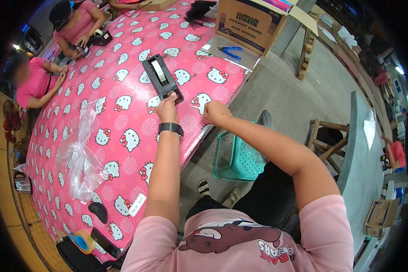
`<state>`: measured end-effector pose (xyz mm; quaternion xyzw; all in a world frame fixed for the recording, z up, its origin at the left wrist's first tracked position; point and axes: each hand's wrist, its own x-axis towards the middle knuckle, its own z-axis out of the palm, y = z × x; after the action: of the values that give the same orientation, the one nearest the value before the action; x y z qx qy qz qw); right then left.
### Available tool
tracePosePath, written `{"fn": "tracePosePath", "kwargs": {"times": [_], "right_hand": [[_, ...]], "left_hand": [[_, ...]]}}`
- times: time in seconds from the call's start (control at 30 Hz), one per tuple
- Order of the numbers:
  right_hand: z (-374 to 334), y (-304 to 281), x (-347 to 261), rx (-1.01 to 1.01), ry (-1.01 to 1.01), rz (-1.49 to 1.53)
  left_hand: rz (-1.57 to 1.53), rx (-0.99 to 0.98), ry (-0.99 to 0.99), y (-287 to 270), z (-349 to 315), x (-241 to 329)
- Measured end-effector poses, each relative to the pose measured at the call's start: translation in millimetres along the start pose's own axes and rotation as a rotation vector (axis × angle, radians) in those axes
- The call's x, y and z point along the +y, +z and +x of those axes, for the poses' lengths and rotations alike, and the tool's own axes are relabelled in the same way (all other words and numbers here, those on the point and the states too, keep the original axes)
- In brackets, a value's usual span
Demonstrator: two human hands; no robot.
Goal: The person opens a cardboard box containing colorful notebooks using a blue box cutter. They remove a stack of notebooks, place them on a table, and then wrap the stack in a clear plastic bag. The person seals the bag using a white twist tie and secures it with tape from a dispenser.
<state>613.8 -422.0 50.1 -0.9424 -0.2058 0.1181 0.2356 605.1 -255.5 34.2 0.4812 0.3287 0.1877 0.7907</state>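
A black tape dispenser (162, 79) with a pale roll stands on the table, left of its right edge. My left hand (166, 109), a dark watch on its wrist, closes at the dispenser's near end, its fingertips against it. My right hand (216, 112) is a little to the right, over the table edge, with the fingers pinched together. Between the dispenser's end and that pinch runs a thin, faint strip of clear tape (193, 105). My own hand hides how the left fingers grip.
Crumpled clear plastic bags (79, 158) lie to the left. A cardboard box (247, 27) and blue-handled pliers (231, 52) sit at the far right end. Nearer are a phone (105, 242) and a tape roll (84, 241). A green plastic stool (240, 158) stands beside the table; two people work far left.
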Motion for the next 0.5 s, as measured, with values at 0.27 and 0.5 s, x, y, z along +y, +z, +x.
{"fn": "tracePosePath", "kwargs": {"times": [0.27, 0.5], "right_hand": [[-1.7, -35.4, -32.7, -0.338, -0.122, -0.142], [3.6, 41.9, -26.0, -0.543, 0.064, 0.714]], "left_hand": [[0.012, -0.022, -0.05, -5.7, 5.6, 5.5], [0.533, 0.055, 0.321, -57.1, 33.1, -3.9]]}}
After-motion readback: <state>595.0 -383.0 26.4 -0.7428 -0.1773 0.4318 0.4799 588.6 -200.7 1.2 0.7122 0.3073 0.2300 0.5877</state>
